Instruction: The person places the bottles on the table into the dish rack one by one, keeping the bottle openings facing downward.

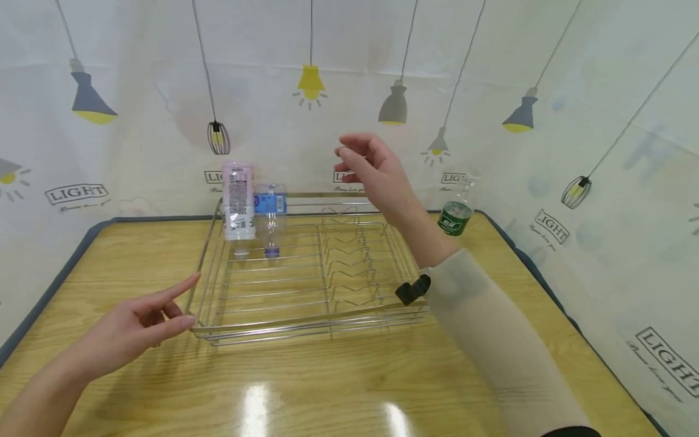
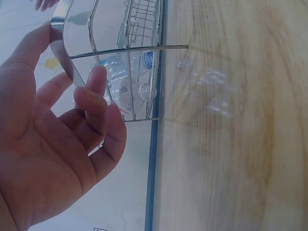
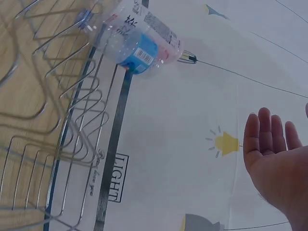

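Observation:
A wire dish rack with a flat metal rim stands on the table. My left hand is at its front left corner, thumb and extended index finger touching the rim, the other fingers bent. Inside the rack at the back left, a pink-and-white bottle and a clear bottle with a blue label stand neck down. My right hand is raised above the rack's back right part, fingers loosely bent, holding nothing. In the right wrist view this hand is in front of the printed backdrop.
A clear bottle with a green label stands upright at the back right, beyond my right forearm. Zigzag wire dividers line the rack's right half. A white backdrop printed with lamps surrounds the wooden table.

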`<state>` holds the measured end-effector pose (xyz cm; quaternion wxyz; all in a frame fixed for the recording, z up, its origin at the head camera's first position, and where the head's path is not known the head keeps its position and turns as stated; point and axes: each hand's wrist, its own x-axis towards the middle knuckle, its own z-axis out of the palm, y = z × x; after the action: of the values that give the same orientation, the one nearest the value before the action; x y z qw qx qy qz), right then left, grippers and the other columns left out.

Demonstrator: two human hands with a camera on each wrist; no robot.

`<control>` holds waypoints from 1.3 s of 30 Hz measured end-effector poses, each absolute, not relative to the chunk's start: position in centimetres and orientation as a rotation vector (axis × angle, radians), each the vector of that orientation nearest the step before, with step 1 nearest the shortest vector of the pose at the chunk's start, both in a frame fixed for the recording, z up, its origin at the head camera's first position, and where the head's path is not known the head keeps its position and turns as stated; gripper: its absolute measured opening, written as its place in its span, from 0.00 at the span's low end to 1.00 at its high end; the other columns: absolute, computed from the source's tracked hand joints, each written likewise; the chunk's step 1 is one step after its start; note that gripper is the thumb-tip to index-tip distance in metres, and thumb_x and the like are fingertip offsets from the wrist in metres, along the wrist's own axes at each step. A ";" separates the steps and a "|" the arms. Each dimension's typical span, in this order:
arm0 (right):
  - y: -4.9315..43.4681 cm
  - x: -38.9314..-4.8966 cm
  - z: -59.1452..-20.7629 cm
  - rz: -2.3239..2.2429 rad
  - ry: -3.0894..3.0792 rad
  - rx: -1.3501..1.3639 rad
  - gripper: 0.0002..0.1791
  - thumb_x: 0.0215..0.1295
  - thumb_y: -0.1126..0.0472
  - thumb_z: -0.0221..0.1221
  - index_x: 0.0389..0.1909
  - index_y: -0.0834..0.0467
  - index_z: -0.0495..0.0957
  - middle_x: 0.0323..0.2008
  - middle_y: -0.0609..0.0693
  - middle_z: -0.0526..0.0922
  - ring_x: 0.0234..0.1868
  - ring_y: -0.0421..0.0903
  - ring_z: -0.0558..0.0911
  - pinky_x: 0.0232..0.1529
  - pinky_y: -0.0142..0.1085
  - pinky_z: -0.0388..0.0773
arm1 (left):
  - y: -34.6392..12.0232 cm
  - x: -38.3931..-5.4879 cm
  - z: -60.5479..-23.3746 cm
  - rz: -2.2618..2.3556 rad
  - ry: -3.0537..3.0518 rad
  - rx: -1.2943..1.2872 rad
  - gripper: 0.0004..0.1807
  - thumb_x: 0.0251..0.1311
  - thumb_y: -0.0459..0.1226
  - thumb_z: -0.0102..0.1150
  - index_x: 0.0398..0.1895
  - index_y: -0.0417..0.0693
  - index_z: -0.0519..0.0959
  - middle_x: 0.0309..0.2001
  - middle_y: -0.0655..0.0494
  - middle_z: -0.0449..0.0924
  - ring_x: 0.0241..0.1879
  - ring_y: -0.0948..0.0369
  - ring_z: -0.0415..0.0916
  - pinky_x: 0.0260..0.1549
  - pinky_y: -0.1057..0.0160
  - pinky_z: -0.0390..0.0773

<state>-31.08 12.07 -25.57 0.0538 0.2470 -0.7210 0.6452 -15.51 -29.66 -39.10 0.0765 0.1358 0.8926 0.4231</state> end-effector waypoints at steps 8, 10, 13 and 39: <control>17.3 -29.8 -27.5 1.814 -2.372 0.691 0.20 0.86 0.55 0.57 0.72 0.56 0.75 0.63 0.50 0.82 0.59 0.51 0.85 0.61 0.38 0.85 | -29.7 -15.5 -39.1 1.260 2.671 0.403 0.39 0.81 0.46 0.63 0.89 0.68 0.59 0.43 0.50 0.83 0.28 0.59 0.72 0.27 0.59 0.72; 18.5 -29.4 -27.8 1.784 -2.401 0.680 0.20 0.87 0.55 0.56 0.72 0.56 0.74 0.63 0.49 0.81 0.59 0.50 0.84 0.60 0.36 0.84 | -29.7 -15.5 -39.0 1.266 2.662 0.397 0.39 0.81 0.46 0.63 0.89 0.68 0.59 0.43 0.50 0.82 0.29 0.59 0.72 0.27 0.59 0.72; 20.1 -29.0 -28.1 1.738 -2.419 0.653 0.20 0.87 0.54 0.56 0.72 0.57 0.74 0.63 0.48 0.81 0.58 0.48 0.84 0.59 0.35 0.84 | -29.6 -15.5 -39.0 1.272 2.657 0.396 0.39 0.81 0.46 0.63 0.89 0.68 0.59 0.42 0.50 0.82 0.29 0.59 0.72 0.27 0.59 0.72; 35.1 -30.6 -32.3 1.507 -2.382 0.227 0.20 0.79 0.56 0.67 0.67 0.47 0.78 0.57 0.32 0.80 0.56 0.35 0.80 0.49 0.20 0.80 | -29.7 -15.5 -39.0 1.281 2.665 0.415 0.38 0.80 0.46 0.64 0.88 0.68 0.61 0.39 0.52 0.80 0.29 0.59 0.70 0.26 0.59 0.71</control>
<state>-30.57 35.12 -32.27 0.1562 0.0794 -0.8320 0.5263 -15.50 -29.71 -38.99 0.0779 0.1384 0.8898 0.4278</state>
